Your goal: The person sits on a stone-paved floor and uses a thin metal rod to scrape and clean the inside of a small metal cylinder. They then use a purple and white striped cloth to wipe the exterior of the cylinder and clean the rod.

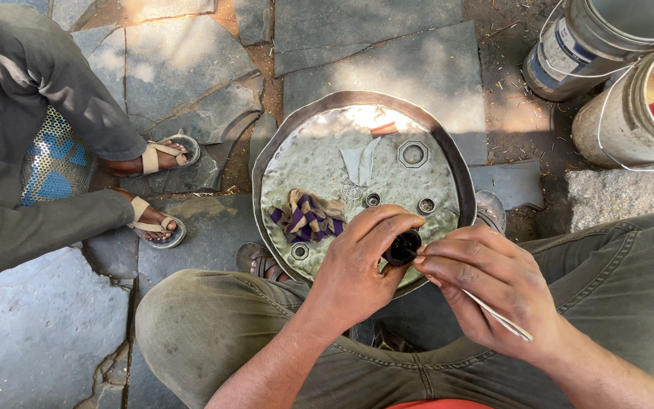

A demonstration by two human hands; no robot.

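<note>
My left hand [357, 261] grips a small black round part [403, 247] between thumb and fingers, just over the near rim of a round dented metal tray [448, 163]. My right hand [490, 291] holds a thin pale stick [497, 316] that runs back under the palm, and its fingertips meet the black part. On the tray lie a striped purple and tan rag [308, 216], a large hexagonal nut [412, 154], two small ring-shaped parts [372, 200] [426, 205], another round part [300, 251] and a scrap of grey cloth [359, 161].
Another person sits at the left, with sandalled feet [162, 155] on the stone paving. Two buckets [607, 38] [637, 106] stand at the top right beside a stone block [615, 193]. My knees in olive trousers flank the tray, and my sandalled feet rest beside it.
</note>
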